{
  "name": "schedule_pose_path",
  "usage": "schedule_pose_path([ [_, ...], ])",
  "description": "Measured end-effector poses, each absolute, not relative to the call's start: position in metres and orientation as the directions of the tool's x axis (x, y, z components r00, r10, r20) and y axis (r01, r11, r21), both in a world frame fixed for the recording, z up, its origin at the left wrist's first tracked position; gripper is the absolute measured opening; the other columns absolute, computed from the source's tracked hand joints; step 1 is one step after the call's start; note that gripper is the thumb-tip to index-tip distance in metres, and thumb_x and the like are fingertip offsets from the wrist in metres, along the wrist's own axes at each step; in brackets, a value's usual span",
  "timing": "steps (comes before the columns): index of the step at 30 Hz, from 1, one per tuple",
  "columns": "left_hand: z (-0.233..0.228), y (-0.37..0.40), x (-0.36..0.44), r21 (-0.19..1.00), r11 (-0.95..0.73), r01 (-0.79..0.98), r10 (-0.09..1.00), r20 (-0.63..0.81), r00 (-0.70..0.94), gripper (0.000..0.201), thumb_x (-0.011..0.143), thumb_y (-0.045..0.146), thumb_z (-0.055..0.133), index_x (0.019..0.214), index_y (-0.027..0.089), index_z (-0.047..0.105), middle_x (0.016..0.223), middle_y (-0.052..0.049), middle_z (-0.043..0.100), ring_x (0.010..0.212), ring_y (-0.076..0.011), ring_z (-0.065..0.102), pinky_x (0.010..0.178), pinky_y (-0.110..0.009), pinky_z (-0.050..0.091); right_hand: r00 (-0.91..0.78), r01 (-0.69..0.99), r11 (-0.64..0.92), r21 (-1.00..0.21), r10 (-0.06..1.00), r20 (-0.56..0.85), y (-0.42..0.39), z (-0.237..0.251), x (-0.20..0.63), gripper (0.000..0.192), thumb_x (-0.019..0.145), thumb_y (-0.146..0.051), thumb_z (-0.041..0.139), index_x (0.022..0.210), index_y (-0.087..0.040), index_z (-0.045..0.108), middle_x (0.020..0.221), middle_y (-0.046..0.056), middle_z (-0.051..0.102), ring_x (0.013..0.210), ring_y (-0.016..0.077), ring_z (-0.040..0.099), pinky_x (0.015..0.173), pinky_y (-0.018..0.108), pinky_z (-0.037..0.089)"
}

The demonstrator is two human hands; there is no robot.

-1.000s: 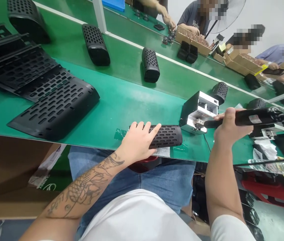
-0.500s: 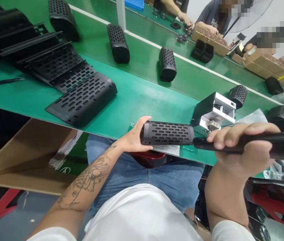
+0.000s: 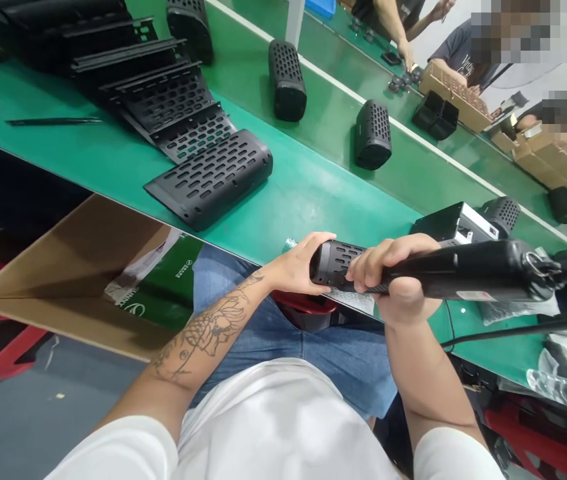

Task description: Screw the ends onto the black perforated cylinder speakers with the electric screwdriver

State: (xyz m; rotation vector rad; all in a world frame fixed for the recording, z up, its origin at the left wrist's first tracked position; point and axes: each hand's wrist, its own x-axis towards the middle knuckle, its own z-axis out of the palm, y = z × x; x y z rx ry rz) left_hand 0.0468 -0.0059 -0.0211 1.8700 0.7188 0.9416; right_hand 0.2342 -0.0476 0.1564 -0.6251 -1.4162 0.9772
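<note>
Both grips are closed: the left hand point(image 3: 296, 270) clasps the left end of a black perforated speaker shell point(image 3: 336, 265), and the right hand point(image 3: 394, 280) wraps a black electric screwdriver point(image 3: 473, 277). Held at the near edge of the green table point(image 3: 283, 207), the shell lies with its long axis left to right, its rounded surface covered in rows of oblong slots. The screwdriver runs nearly parallel, its body stretching right.
</note>
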Motion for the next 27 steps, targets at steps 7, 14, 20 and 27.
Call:
schedule_pose_path([
  [7,-0.014,-0.006,0.049,0.882,-0.461,0.095,0.764,0.340,0.548,0.118,0.081,0.040,0.111,0.182,0.031,0.051,0.179,-0.017,0.065,0.164,-0.0434,0.072,0.142,-0.060,0.062,-0.198,-0.176,0.460,-0.870,0.850,0.489,-0.047,0.151,0.233,0.038,0.100,-0.047,0.107,0.092,-0.029,0.074,0.062,-0.009,0.073,0.041,0.0144,0.064,0.052,0.031,0.067],
  [14,-0.011,-0.005,0.050,0.878,-0.465,0.110,0.761,0.334,0.556,0.121,0.080,0.040,0.112,0.185,0.031,0.051,0.179,-0.017,0.067,0.167,-0.0454,0.071,0.145,-0.061,0.060,-0.328,-0.219,0.483,-0.848,0.782,0.531,-0.049,0.146,0.231,0.029,0.107,-0.042,0.099,0.098,-0.031,0.074,0.064,-0.010,0.070,0.041,0.0135,0.061,0.051,0.029,0.062],
  [20,-0.012,-0.005,0.046,0.872,-0.459,0.172,0.770,0.293,0.567,0.133,0.081,0.045,0.113,0.194,0.033,0.042,0.180,-0.018,0.066,0.163,-0.0473,0.073,0.138,-0.061,0.065,-0.317,-0.218,0.483,-0.848,0.787,0.530,-0.049,0.138,0.233,0.032,0.106,-0.042,0.100,0.096,-0.032,0.071,0.063,-0.011,0.069,0.041,0.0124,0.057,0.051,0.028,0.060],
  [27,-0.015,0.000,0.039,0.861,-0.493,0.127,0.741,0.339,0.580,0.119,0.081,0.050,0.113,0.184,0.033,0.056,0.176,-0.017,0.070,0.159,-0.0458,0.077,0.138,-0.062,0.066,-0.337,-0.139,0.391,-0.910,0.845,0.415,-0.050,0.127,0.231,0.044,0.097,-0.059,0.106,0.090,-0.031,0.072,0.064,-0.008,0.069,0.046,0.0147,0.060,0.052,0.032,0.059],
])
